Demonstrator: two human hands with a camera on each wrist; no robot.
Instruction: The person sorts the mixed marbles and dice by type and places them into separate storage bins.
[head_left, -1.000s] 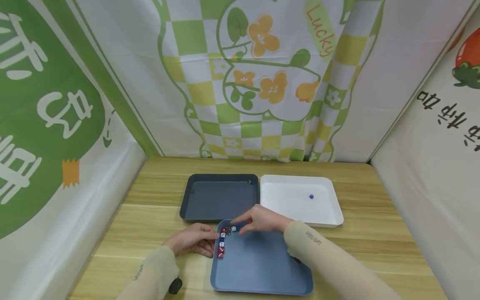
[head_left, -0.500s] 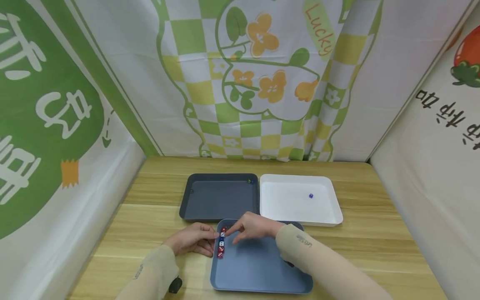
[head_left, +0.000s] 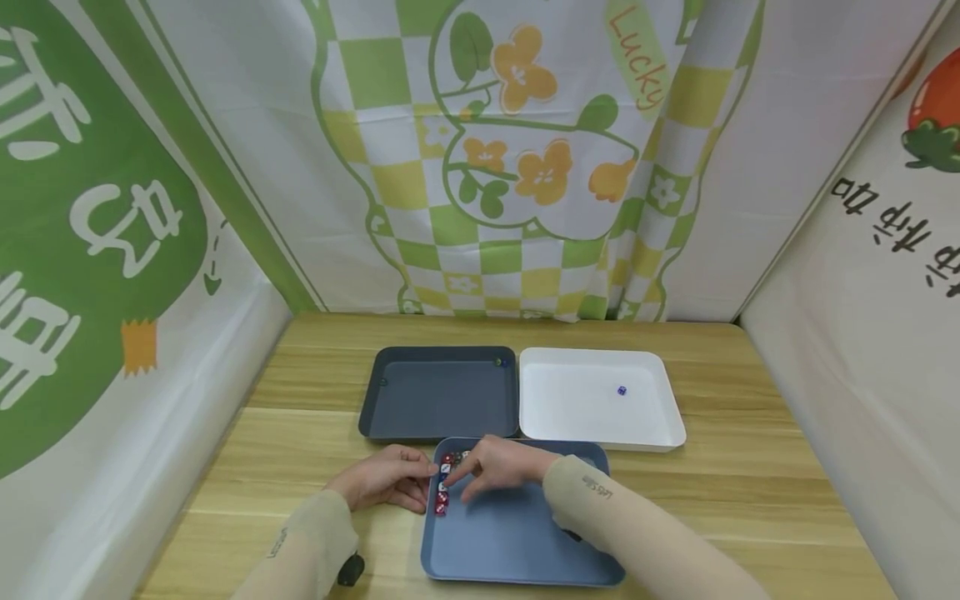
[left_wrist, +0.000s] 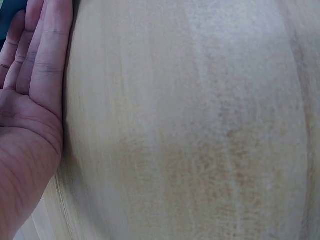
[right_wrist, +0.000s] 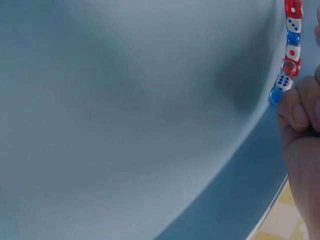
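A blue-grey tray (head_left: 525,542) lies nearest the person. Along its left wall runs a column of small dice (head_left: 441,498), red, white and blue; the right wrist view shows these dice (right_wrist: 293,52) lined up against one another. More dice in the tray's far left corner are partly covered by my right hand (head_left: 504,462). That hand's index finger reaches the column, with the thumb apart and nothing visible held. My left hand (head_left: 390,478) rests on its side on the table, thumb at the tray's left rim; its fingers (left_wrist: 47,65) look fairly straight.
Behind stand a dark grey tray (head_left: 442,400) with a few small pieces near its edges, and a white tray (head_left: 585,417) with one blue die (head_left: 622,390). All sit on a wooden table (head_left: 300,367), with printed cloth (head_left: 487,275) hanging behind and at both sides.
My right hand has moved left and towards the person, from the dice at the far wall down along the left column. My left hand has stayed at the tray's rim.
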